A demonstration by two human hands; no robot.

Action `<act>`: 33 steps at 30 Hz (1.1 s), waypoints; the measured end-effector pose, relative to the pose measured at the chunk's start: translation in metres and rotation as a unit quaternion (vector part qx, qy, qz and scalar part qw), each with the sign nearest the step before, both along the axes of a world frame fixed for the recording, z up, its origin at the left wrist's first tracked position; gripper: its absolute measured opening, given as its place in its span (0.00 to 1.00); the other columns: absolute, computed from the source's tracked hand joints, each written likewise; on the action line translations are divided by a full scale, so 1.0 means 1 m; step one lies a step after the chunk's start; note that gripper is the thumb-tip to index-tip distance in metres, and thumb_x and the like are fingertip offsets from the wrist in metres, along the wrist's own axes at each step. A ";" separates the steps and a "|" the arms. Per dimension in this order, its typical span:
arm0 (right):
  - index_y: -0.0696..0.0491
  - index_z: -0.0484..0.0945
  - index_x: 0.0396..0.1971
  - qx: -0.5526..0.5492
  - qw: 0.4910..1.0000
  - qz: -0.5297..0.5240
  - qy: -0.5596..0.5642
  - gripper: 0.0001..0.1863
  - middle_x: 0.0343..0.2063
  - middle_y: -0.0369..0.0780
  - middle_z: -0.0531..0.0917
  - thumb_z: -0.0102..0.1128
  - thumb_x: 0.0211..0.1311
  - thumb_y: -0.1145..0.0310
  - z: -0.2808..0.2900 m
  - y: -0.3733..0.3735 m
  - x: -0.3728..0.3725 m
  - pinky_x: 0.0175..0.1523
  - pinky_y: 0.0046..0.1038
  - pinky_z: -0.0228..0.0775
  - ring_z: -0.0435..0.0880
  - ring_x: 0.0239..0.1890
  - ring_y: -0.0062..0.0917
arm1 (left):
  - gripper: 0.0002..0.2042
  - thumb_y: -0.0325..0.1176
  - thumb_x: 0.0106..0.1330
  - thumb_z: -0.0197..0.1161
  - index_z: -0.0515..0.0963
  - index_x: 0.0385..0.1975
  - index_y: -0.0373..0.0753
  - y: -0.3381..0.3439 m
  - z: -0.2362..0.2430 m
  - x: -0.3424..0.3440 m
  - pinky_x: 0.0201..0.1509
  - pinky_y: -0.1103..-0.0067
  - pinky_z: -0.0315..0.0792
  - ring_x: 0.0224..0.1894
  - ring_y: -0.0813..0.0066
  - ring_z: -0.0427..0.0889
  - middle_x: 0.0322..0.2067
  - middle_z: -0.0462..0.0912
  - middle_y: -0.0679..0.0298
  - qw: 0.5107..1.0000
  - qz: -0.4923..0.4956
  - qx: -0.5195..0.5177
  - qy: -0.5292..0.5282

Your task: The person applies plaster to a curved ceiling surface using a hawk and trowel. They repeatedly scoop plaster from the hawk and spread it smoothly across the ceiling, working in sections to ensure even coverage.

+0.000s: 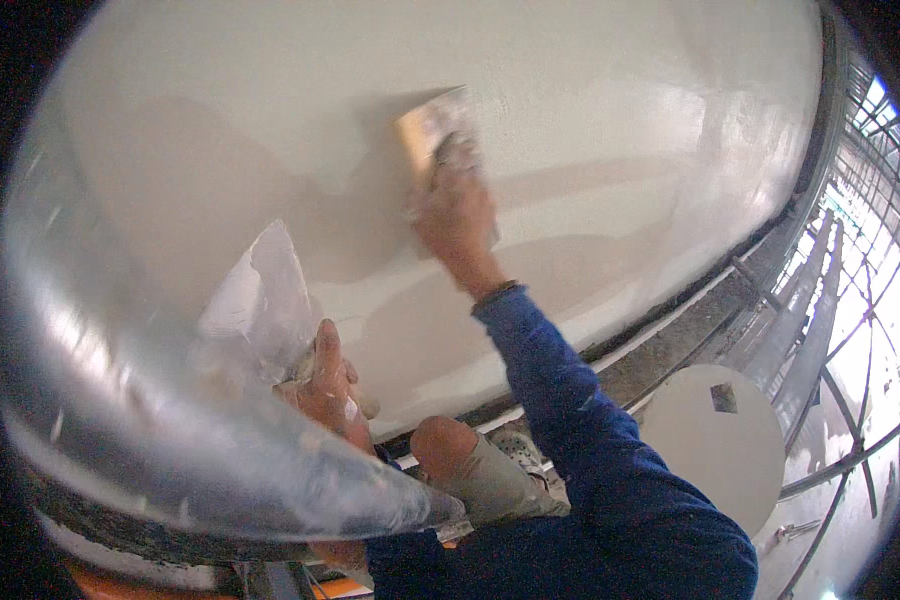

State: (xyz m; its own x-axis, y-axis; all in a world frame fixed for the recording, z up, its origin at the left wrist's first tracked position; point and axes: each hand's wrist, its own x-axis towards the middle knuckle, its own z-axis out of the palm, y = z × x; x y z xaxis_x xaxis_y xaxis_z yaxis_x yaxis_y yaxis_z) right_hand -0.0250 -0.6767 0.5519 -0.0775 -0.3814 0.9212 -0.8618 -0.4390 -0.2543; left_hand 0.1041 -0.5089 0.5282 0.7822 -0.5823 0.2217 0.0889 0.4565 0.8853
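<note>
My right hand [458, 222] is wrapped round the handle of a flat rectangular plastering trowel [420, 135], slightly blurred. The trowel is against or just off the pale, smooth plastered wall [610, 130]; the exact contact cannot be told. Lower and to the left, my left hand [332, 395] grips a pointed trowel [262, 290], its thumb up near the base of the blade. White plaster coats that blade. Its handle is mostly hidden inside my fingers.
A shiny metal pole [170, 440] curves across the lower left, in front of my left forearm. At the lower right is a bucket of pale, creamy material [705, 470] with a small grey square on it. Metal scaffolding [850, 400] and planks [805, 295] stand to the right.
</note>
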 end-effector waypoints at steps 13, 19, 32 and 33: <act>0.49 0.53 0.55 -0.074 0.956 -0.031 0.282 0.33 0.57 0.43 0.52 0.47 0.43 0.74 0.018 0.025 -0.063 0.54 0.59 0.33 0.50 0.58 0.43 | 0.20 0.28 0.42 0.66 0.66 0.34 0.30 0.034 -0.027 0.014 0.11 0.83 0.58 0.10 0.80 0.65 0.16 0.71 0.63 0.999 0.010 0.043 -0.031; 0.44 0.47 0.57 -0.005 0.959 -0.048 0.278 0.38 0.59 0.40 0.46 0.49 0.44 0.78 0.018 -0.013 -0.081 0.51 0.62 0.40 0.42 0.59 0.49 | 0.21 0.28 0.43 0.66 0.65 0.36 0.30 0.029 -0.030 0.008 0.12 0.82 0.59 0.11 0.80 0.65 0.16 0.71 0.63 0.997 0.000 0.046 -0.057; 0.54 0.55 0.53 0.162 0.971 0.157 -0.083 0.32 0.55 0.42 0.55 0.55 0.45 0.69 -0.047 0.056 -0.205 0.54 0.48 0.46 0.51 0.57 0.37 | 0.19 0.38 0.46 0.64 0.68 0.31 0.32 -0.026 -0.052 -0.020 0.10 0.84 0.57 0.09 0.82 0.64 0.15 0.71 0.64 0.895 -0.446 0.025 0.016; 0.54 0.56 0.53 0.162 0.935 0.244 -0.199 0.31 0.54 0.43 0.57 0.55 0.46 0.68 -0.044 0.072 -0.211 0.54 0.46 0.47 0.53 0.56 0.36 | 0.20 0.36 0.44 0.65 0.66 0.34 0.32 -0.034 -0.052 -0.027 0.13 0.83 0.60 0.12 0.81 0.66 0.18 0.71 0.63 0.841 -0.534 0.077 0.024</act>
